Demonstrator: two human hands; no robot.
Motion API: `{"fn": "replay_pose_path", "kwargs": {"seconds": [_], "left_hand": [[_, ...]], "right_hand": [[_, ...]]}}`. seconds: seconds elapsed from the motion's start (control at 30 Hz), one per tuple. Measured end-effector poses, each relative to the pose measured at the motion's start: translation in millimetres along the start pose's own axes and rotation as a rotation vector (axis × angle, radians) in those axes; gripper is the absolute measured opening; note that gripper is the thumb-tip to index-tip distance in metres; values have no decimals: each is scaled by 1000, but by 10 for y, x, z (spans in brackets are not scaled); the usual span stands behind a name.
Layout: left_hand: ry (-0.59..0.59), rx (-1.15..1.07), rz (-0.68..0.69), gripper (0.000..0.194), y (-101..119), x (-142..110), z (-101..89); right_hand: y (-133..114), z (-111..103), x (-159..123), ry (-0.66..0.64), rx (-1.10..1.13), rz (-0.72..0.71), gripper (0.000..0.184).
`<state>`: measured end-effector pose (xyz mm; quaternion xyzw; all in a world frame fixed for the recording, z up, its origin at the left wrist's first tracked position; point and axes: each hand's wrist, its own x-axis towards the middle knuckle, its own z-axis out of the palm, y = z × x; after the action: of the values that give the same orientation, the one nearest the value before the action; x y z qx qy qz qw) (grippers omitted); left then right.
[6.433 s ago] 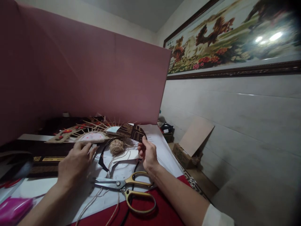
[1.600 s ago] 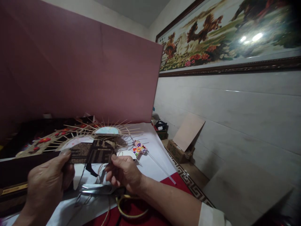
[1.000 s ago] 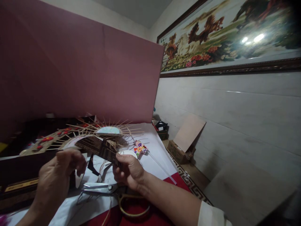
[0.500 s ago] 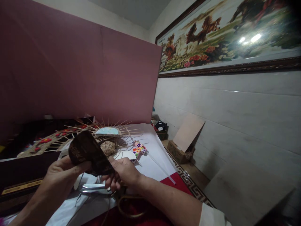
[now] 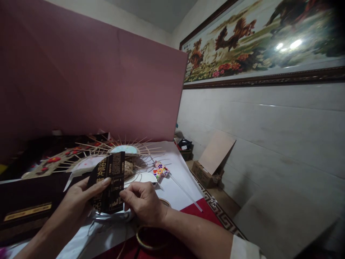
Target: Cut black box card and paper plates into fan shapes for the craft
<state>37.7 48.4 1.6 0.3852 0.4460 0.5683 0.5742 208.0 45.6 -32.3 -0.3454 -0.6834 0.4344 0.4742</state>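
My left hand (image 5: 72, 198) grips a dark cardboard piece (image 5: 110, 183) with gold printed characters, thumb on its front face. My right hand (image 5: 145, 201) is closed, thumb and forefinger pinched at the card's right edge. Below both hands is a pair of scissors (image 5: 147, 246); its silver blades point left under the card, and its gold-coloured handle loops lie below and behind my right hand. Whether the right hand also bears the scissors I cannot tell. Partly hidden behind the card is a ball of twine (image 5: 128, 168).
Stick-and-twine fans (image 5: 124, 150) lie at the back of the white-covered table (image 5: 179, 169). A patterned fabric ornament (image 5: 161, 169) on a clear stick lies to the right. A dark box (image 5: 24, 190) stands left. A cardboard box (image 5: 203, 173) sits on the floor by the wall.
The cardboard piece has been turned over, now showing its gold printed side, and stands more upright. My right hand has shifted to its right edge.
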Motion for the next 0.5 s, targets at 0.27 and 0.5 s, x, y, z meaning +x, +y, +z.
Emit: {"fn": "replay_pose_path", "kwargs": {"seconds": [0.27, 0.5], "left_hand": [[68, -14, 44, 40, -47, -9, 13], [166, -34, -24, 51, 68, -38, 60]], "right_hand": [[66, 22, 5, -104, 86, 106, 45], [53, 34, 3, -90, 99, 111, 39]]}}
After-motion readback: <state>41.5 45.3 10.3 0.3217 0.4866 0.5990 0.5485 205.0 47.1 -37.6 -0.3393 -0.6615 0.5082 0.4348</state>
